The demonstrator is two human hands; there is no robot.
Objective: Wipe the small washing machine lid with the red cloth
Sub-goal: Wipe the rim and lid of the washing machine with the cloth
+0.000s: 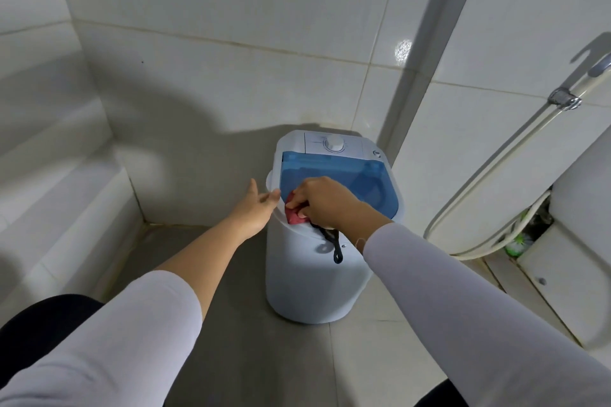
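A small white washing machine (307, 277) stands on the grey floor near the tiled corner. Its translucent blue lid (334, 172) is down, with a white dial (334, 144) behind it. My right hand (322, 201) is shut on the crumpled red cloth (294, 213) and presses it on the lid's near left corner. My left hand (256, 208) has its fingers stretched out and touches the machine's left rim beside the cloth. A black strap (332, 241) hangs down the machine's front below my right hand.
White tiled walls close in behind and to the left. A white hose (489, 175) with a chrome fitting (563, 99) runs down the right wall. A white fixture (575, 241) stands at the right, with a green brush (519, 241) beside it.
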